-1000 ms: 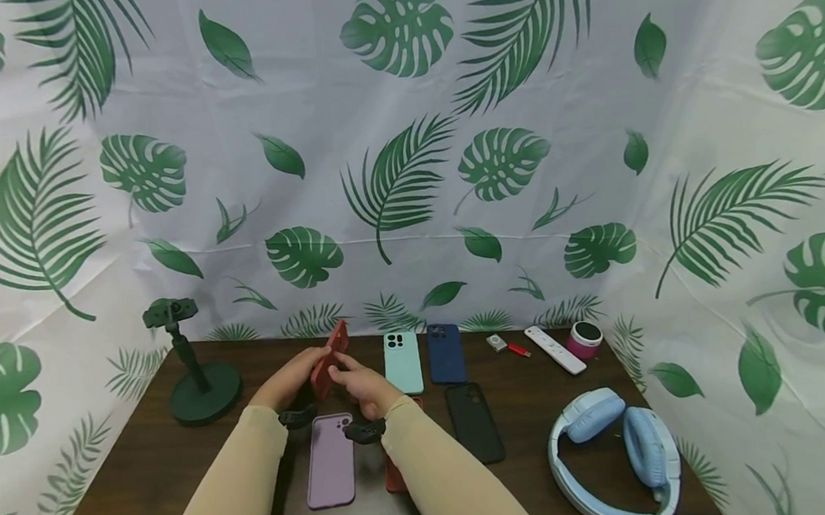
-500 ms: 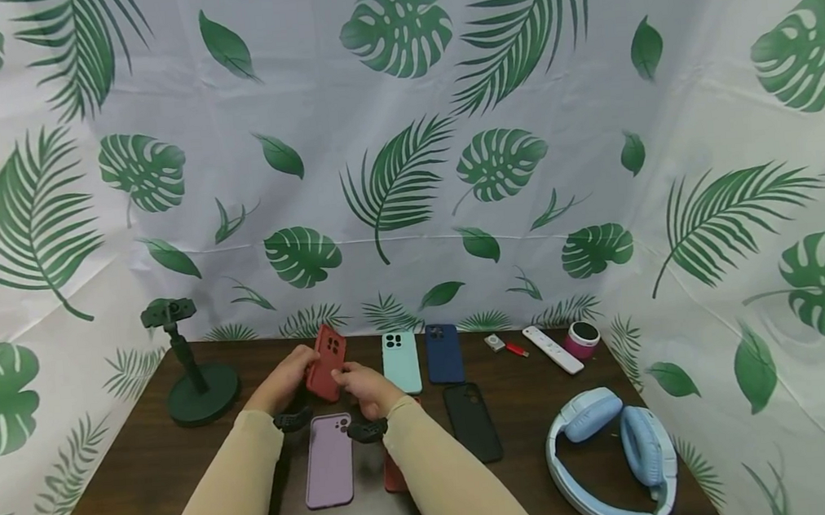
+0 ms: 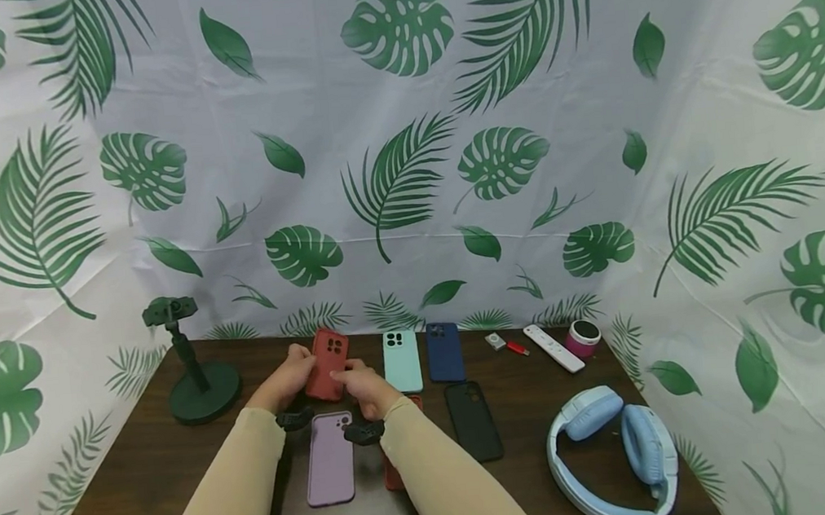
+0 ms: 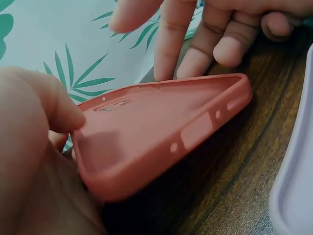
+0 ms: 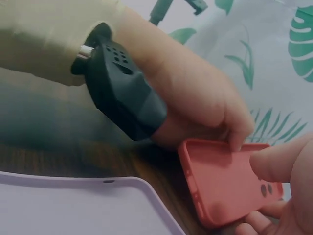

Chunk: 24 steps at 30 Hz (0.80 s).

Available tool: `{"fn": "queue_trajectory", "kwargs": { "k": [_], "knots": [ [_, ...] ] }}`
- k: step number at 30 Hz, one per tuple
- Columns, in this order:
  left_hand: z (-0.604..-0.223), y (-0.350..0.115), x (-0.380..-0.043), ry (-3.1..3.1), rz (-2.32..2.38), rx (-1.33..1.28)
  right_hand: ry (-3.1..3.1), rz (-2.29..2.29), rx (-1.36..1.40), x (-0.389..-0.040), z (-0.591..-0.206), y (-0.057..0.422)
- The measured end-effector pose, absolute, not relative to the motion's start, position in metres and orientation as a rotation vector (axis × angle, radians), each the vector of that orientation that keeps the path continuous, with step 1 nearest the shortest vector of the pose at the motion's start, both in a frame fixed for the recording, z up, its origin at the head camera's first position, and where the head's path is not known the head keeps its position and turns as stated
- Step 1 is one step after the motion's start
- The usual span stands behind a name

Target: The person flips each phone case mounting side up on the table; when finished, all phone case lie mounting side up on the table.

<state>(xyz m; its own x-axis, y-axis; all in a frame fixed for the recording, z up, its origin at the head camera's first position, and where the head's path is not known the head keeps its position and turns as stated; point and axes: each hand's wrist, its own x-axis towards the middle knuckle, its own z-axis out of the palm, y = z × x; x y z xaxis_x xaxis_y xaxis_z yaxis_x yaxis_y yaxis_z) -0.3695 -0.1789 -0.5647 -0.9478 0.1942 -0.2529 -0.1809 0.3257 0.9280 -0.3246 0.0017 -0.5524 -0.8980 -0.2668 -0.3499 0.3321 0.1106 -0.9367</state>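
Observation:
A red phone case (image 3: pixel 328 373) with camera cutouts is held up between both hands over the dark wooden table. My left hand (image 3: pixel 292 376) grips its left side; in the left wrist view that thumb and fingers pinch one end of the case (image 4: pixel 146 137). On the right side, my right hand (image 3: pixel 366 386) has its thumb on the case and other fingers behind. The right wrist view shows the case (image 5: pixel 220 181) hollow side up, the right hand (image 5: pixel 296 181) around it. A lilac phone case (image 3: pixel 330 461) lies flat just below both hands.
Another red case (image 3: pixel 393 473) is partly hidden beneath the right forearm. Mint (image 3: pixel 402 365), navy (image 3: pixel 446 354) and black (image 3: pixel 474 422) cases lie to the right. Further right are a white remote (image 3: pixel 555 350) and blue headphones (image 3: pixel 646 450). A camera stand (image 3: pixel 206 390) is at left.
Nearly edge-on a second ago, the red case has turned so that its broad side and camera cutouts face the head camera. Both hands have kept hold, shifting only slightly.

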Motion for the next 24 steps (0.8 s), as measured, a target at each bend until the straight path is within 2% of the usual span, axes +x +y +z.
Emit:
{"fn": "queue_trajectory", "kwargs": {
  "k": [11, 24],
  "knots": [
    [-0.564, -0.164, -0.367, 2.684, 1.341, -0.059, 2.130, -1.805, 0.186, -0.322, -0.556, -0.007],
    [-0.561, -0.161, -0.359, 2.687, 1.372, -0.116, 2.162, -1.727, 0.158, -0.320, -0.552, -0.004]
  ]
}}
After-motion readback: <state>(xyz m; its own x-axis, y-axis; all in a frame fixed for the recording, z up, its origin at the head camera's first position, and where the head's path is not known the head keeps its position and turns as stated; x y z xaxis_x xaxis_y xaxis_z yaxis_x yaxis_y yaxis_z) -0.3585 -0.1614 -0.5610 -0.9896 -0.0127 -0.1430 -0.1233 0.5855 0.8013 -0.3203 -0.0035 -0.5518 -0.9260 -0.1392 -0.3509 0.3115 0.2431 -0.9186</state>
